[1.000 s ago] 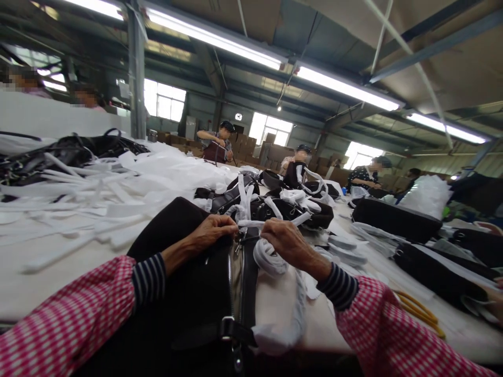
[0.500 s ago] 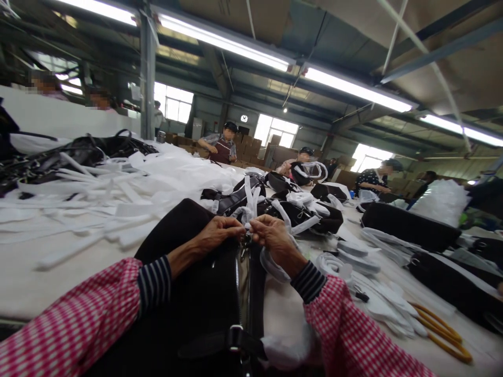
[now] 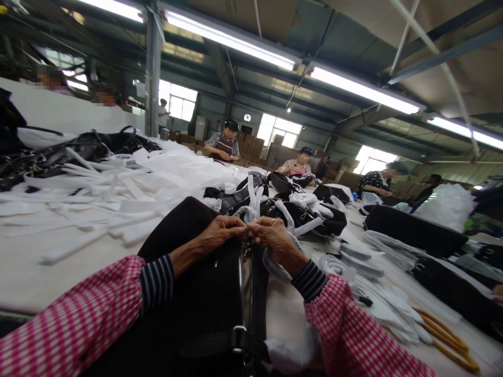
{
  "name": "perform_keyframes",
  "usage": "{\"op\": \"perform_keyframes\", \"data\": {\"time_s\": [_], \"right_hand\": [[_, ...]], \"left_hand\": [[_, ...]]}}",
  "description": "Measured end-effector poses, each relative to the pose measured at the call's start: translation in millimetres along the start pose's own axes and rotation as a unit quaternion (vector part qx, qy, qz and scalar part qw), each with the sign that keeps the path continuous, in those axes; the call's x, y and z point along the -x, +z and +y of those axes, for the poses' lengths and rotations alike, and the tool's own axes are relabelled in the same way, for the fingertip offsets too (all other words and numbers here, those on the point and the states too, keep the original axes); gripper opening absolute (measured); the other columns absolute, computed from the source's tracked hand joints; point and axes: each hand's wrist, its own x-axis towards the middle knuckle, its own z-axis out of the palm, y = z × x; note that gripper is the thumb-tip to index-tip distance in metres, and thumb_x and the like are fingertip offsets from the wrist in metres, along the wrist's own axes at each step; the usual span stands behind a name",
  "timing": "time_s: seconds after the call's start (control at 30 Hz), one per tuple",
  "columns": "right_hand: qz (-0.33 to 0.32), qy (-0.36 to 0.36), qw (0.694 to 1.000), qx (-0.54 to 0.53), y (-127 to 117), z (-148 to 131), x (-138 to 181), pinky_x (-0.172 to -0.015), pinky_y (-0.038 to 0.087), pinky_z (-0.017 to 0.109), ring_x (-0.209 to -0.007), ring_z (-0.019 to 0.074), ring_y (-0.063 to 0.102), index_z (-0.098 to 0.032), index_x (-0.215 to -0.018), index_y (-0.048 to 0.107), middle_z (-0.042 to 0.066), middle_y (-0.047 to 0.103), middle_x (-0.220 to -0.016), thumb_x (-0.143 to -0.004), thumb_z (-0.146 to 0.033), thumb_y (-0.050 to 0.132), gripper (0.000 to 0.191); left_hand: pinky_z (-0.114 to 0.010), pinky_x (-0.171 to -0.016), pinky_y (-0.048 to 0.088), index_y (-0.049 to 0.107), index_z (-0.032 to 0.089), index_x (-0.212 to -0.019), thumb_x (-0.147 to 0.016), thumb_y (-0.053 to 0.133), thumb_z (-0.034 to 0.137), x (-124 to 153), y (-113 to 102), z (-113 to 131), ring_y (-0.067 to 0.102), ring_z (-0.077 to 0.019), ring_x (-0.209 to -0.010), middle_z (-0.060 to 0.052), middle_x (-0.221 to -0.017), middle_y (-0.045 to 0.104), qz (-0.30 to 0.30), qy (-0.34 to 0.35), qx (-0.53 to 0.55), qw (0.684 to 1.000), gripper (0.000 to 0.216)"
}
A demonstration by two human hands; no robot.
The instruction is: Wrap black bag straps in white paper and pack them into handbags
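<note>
Black bag [image 3: 204, 298]: before me at the tabletop's [image 3: 21, 267] near side, its silver-toothed zip [image 3: 241, 293] running near to far.
Left hand [image 3: 220, 230]: pinched on the bag's far end.
Right hand [image 3: 275, 238]: pinched there too, fingertips meeting my left's; the exact piece between them is hidden.
Zip-end step: I'd judge I'm handling the fitting above the metal clip [image 3: 247, 253].
Next pinch: likely calls for fine fingertip control, the bag kept steady.
Bag cloth: matte, soft-looking; the strap [image 3: 208, 344] smoother, with a shiny rounded buckle [image 3: 238, 337].
White strips [image 3: 78, 248]: flat, foam-like, scattered left.
Yellow loops [image 3: 451, 340]: smooth, perhaps scissor handles, near right.
</note>
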Motion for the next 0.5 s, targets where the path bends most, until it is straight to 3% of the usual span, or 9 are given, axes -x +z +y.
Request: {"op": "perform_keyframes", "data": {"time_s": [0.2,0.5], "right_hand": [[0.016,-0.004,1.0,-0.023,-0.4,0.6,2.0,-0.039,0.024,0.017,-0.046,0.0057,0.048,-0.012,-0.069,0.07,0.002,0.065,-0.062,-0.062,-0.043,0.088,0.036],[0.03,-0.011,0.999,0.036,7.4,-2.2,3.2,-0.04,0.025,0.019,-0.044,0.0065,0.045,-0.013,-0.064,0.069,0.0,0.06,-0.055,-0.067,-0.036,0.081,0.026]], "left_hand": [[-0.025,-0.063,0.039,0.072,0.014,-0.078,-0.081,0.077,0.048,3.1,3.1,4.7,0.053,-0.0122,-0.067,-0.001,-0.074,0.066,0.013,0.001,0.0,1.0,0.035],[-0.025,-0.064,0.037,0.073,0.013,-0.077,-0.076,0.079,0.048,1.3,2.1,2.3,0.052,-0.0128,-0.067,-0.002,-0.073,0.066,0.024,0.001,-0.022,0.999,0.036]]}}
